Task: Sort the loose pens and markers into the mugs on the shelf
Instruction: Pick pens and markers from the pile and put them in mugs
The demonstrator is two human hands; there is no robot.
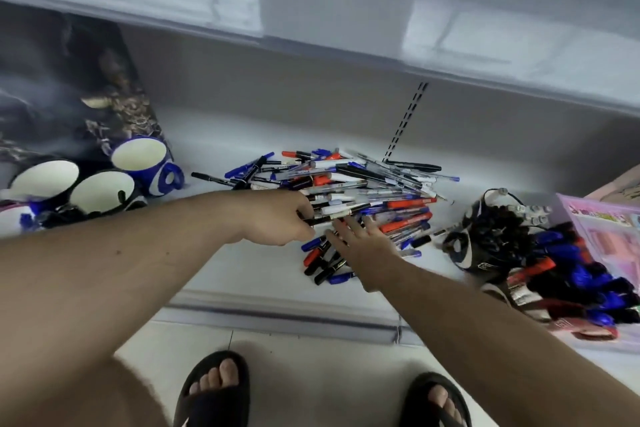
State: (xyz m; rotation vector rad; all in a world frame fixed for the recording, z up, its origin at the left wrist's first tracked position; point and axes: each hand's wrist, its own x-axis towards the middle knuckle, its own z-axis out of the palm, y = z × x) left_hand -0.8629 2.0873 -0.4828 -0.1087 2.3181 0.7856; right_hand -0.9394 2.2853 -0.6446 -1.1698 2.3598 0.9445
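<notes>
**Gathering Black Pens from the Pile**

While your left hand (277, 218) curls its fingers around a small bundle of dark pens (320, 218) at the near-left edge of the pile (367, 191), your right hand (360, 236) lies flat on the pile's near side, fingers straight and slightly spread. This placement probably steadies the heap, so the loose barrels do not roll off the shelf (242, 263) as you draw the bundle out.

Note the receiving positions: three mugs (100, 192) stand grouped at the shelf's left end, well apart from the pile, mouths tilted toward you. All three appear empty, so sorting is judged to be at an early stage.

To the right, a further heap of capped markers (571, 274) lies beside a black-and-white mug (464, 246) resting on its side.

Keep the bundle gripped firmly; a loose hold risks dropping pens during transfer.
</notes>
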